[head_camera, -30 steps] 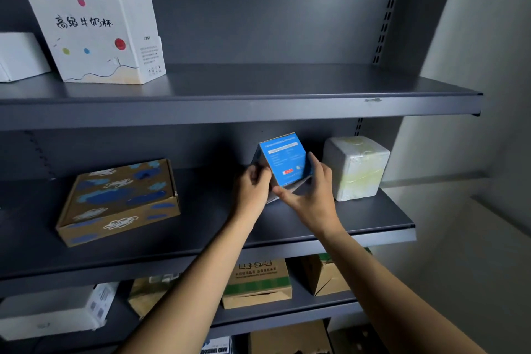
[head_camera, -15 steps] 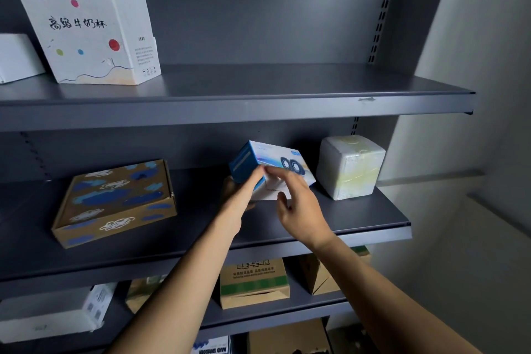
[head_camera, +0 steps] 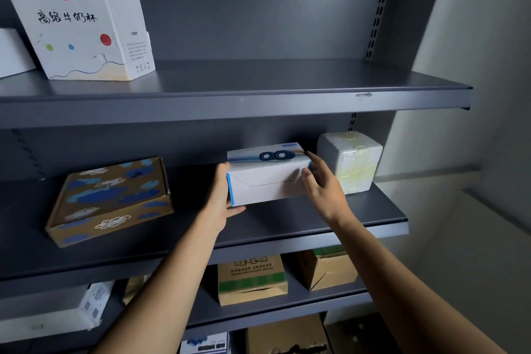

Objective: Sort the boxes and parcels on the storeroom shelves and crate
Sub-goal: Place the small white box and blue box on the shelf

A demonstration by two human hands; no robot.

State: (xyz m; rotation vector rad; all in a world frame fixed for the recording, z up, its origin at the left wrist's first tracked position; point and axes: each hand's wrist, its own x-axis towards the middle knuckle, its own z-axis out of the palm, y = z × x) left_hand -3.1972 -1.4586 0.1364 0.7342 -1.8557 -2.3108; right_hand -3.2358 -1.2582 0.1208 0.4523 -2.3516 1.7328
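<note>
While I monitor the head-camera feed from a distance, a person's left hand (head_camera: 222, 204) and right hand (head_camera: 324, 190) bracket a white rectangular cardboard box with blue edging (head_camera: 267, 184) at the middle grey metal shelf (head_camera: 287, 221) of a storeroom rack. The left hand lies flat against the box's left end, fingers straight and pointing up, thumb poking out beneath the lower front edge. The right hand grasps the opposite end, its fingers lightly bent over the upper right corner and its thumb on the plain front face. The box sits level, long side toward me, with a blue ring graphic on its top panel; I cannot tell whether its base touches the shelf. Just to its right stands a white foam-like cube wrapped in clear film (head_camera: 350, 161), close to the right hand's knuckles. Well to the left on the same shelf lies a flat brown cardboard box printed with blue clouds (head_camera: 112, 198). On the top shelf (head_camera: 258, 80), far left, stands a white carton with coloured dots and black Chinese lettering (head_camera: 77, 23). One level below, a brown carton with a green band (head_camera: 253, 279) sits beside another brown carton (head_camera: 330, 270).
</note>
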